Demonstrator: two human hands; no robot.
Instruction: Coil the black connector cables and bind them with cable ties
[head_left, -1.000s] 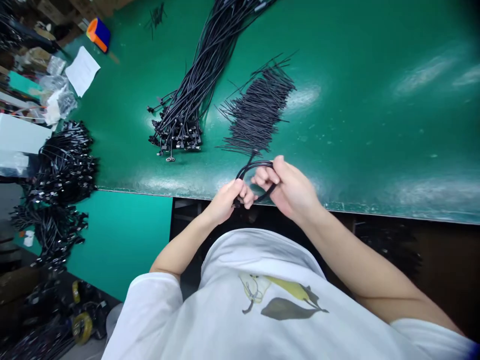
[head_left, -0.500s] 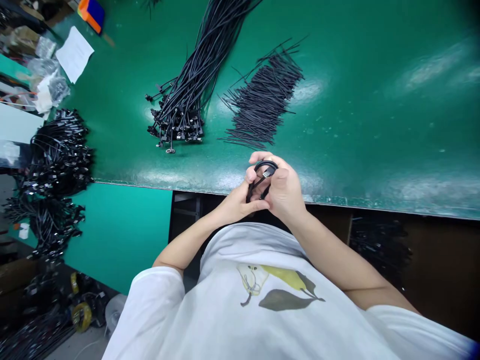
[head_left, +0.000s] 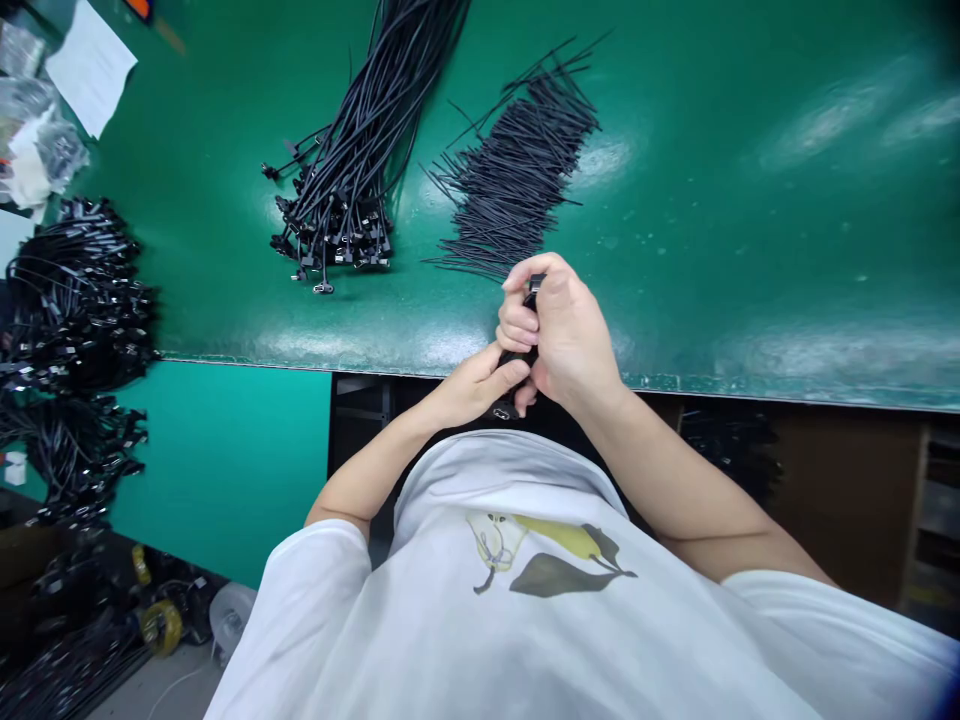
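A coiled black cable [head_left: 531, 298] is gripped between my two hands at the table's front edge, mostly hidden by the fingers. My right hand [head_left: 574, 335] is wrapped round it, with a connector end showing near the thumb. My left hand [head_left: 476, 388] presses on the lower part of the same cable, where another connector [head_left: 504, 411] shows below the fingers. Beyond the hands lies a pile of short thin black ties [head_left: 517, 175]. To its left is a bundle of long black cables [head_left: 367, 150] with connectors at the near end.
The green table [head_left: 712, 250] spans the view. Heaped black cables [head_left: 82, 300] lie at the far left, near a white paper sheet [head_left: 91, 70] and plastic bags [head_left: 49, 130]. A lower green surface [head_left: 232, 460] joins the front edge at left. Tape rolls [head_left: 161, 627] sit below.
The open cable loop is now squeezed together and mostly covered by my fingers. My right hand has closed round it. The camera view has shifted, moving the table items left and up.
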